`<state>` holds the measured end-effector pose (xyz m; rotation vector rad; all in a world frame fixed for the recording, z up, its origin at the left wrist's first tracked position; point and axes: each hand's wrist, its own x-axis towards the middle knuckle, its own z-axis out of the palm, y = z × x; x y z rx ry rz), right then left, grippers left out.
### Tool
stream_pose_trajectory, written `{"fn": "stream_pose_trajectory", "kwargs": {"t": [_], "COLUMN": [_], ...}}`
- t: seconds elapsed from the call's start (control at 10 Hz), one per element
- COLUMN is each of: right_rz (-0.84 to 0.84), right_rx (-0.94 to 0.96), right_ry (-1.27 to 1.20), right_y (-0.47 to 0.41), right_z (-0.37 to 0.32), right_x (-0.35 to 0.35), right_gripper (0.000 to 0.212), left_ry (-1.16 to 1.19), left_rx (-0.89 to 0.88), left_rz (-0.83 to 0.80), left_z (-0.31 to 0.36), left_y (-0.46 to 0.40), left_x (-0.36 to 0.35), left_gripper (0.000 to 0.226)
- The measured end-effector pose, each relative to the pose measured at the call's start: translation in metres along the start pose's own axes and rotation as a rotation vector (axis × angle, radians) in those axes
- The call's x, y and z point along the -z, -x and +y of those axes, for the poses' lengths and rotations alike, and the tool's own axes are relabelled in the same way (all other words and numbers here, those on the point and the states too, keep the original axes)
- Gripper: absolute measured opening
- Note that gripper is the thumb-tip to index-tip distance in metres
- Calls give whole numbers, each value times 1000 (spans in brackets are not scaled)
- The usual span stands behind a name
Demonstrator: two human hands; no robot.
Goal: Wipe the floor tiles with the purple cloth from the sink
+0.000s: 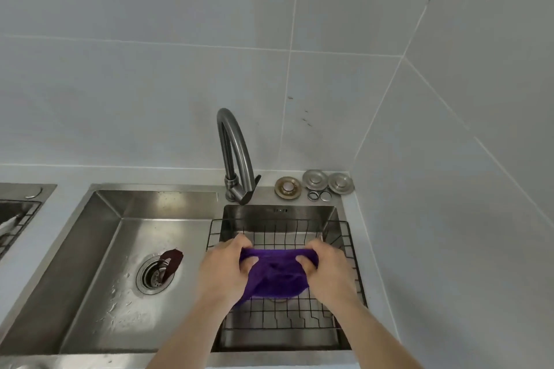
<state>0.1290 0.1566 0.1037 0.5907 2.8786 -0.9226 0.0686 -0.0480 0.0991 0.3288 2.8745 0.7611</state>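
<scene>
The purple cloth (275, 274) hangs stretched between both hands above the black wire basket (299, 313), which sits in the right basin of the steel sink (99, 263). My left hand (223, 271) grips the cloth's upper left corner with its fingers curled into the fabric. My right hand (328, 268) grips the upper right corner the same way. The cloth's lower part droops towards the basket. No floor tiles are in view.
A curved grey faucet (235, 156) stands behind the basket. The left basin holds a drain strainer (154, 275) with a dark brown scrap (171, 260) beside it. Metal drain caps and rings (314, 186) lie on the back right ledge. Tiled walls close in behind and to the right.
</scene>
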Motion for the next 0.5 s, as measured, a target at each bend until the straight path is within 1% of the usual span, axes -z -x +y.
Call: {"fn": "stream_pose_trajectory", "kwargs": {"t": [0.1,0.2,0.3,0.4,0.5], "right_rz": [-44,-55,-57,-73,-88], "right_rx": [-49,-89,-84,-102,-70], "right_ry": [1,2,44,108,183], "right_y": [-17,-27,-32,-31,-25], "right_z": [14,26,36,39,34], "right_x": [-15,-23,-26,-20,-15], "right_gripper": [16,27,44,60,70], "left_ry": [-13,-41,-63,-134,-188], "left_rx": [40,83,97,85,25], "left_rz": [-50,-126,-152,-159,-140], "left_z": [-7,-13,-17,-16,-17], "left_y": [-13,-24,-30,-32,-28], "left_x": [-18,-32,-37,-33,-26], "left_gripper": [16,26,39,55,64]}}
